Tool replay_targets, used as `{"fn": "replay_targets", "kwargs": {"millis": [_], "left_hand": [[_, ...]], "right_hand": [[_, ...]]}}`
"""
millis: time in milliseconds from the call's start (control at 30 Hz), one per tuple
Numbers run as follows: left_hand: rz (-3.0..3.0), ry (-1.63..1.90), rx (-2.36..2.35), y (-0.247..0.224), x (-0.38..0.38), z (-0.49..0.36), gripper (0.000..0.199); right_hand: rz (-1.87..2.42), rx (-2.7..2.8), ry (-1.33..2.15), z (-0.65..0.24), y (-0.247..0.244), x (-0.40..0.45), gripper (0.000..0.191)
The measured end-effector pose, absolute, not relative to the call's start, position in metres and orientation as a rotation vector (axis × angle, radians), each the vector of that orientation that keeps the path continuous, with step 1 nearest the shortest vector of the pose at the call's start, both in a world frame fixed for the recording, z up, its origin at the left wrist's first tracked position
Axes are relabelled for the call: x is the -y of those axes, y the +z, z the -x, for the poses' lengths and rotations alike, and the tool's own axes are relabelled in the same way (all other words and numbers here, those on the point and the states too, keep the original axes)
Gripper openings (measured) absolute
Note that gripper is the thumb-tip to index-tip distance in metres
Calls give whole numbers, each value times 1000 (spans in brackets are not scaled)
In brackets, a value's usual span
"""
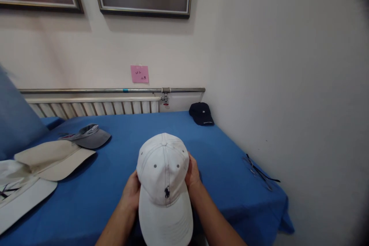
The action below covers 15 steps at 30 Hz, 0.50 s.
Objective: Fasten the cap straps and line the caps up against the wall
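Note:
A white baseball cap with a small dark embroidered logo is held up in front of me, its brim pointing toward me and down. My left hand grips the cap's left side, fingers partly hidden behind it. On the opposite side, my right hand holds the cap's edge, with its fingertips also out of sight. Beneath lies a table with a blue cloth.
At the left lie a grey cap, a beige cap and a white cap. A navy cap sits in the far right corner. Eyeglasses rest near the right edge by the wall. A radiator stands behind.

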<state>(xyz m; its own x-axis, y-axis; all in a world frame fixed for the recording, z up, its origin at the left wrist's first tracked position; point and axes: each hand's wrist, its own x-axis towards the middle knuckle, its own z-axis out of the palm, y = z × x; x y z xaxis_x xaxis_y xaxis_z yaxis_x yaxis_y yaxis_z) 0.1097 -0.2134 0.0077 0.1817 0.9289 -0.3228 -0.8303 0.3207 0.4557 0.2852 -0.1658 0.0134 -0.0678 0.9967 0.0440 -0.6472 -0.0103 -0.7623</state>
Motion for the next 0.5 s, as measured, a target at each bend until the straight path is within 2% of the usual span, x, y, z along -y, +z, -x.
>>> {"fn": "replay_targets", "kwargs": {"millis": [100, 167, 333, 500], "left_hand": [[-148, 1279, -586, 7, 219, -103, 42], [-112, 1329, -541, 6, 224, -99, 47], [-36, 1307, -594, 6, 229, -100, 43], [-16, 1150, -688, 10, 231, -103, 30]], "right_hand": [[605, 693, 1571, -291, 15, 165, 20], [594, 679, 1594, -294, 16, 167, 23], [430, 736, 1758, -299, 22, 178, 49], [263, 766, 1856, -302, 30, 186, 56]]}}
